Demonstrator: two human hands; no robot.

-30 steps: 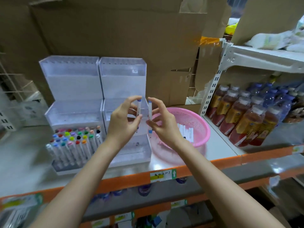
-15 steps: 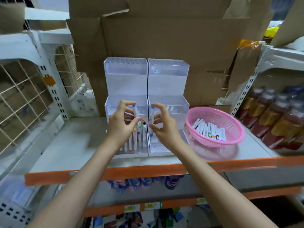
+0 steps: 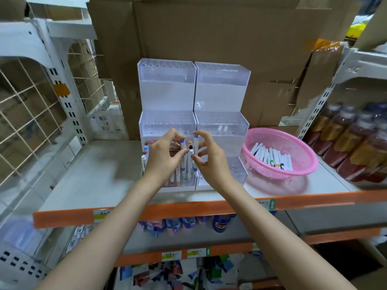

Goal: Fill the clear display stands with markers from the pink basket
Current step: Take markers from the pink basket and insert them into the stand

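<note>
- Left hand (image 3: 163, 159): left of the pink basket (image 3: 310, 167), pinching one upright blue-capped marker (image 3: 183, 152).
- Right hand (image 3: 211, 159): nearer the basket, close beside the left hand, pinching a second marker (image 3: 196, 146).
- Display stands (image 3: 222, 91): behind both hands, left of the basket. The lowest left tier is partly filled; the upper tiers look mostly unfilled.
- Basket contents: loose markers (image 3: 270, 155).
- Step, as judged: insertion.
- Next move: align each tip over a free hole and press down.

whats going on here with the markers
A person is stocking clear stands on a shelf. The left hand pinches a blue-capped marker upright and the right hand pinches a second marker, both over the stands' front tier, where a row of markers stands on the left. Loose markers lie in the pink basket to the right.
</note>
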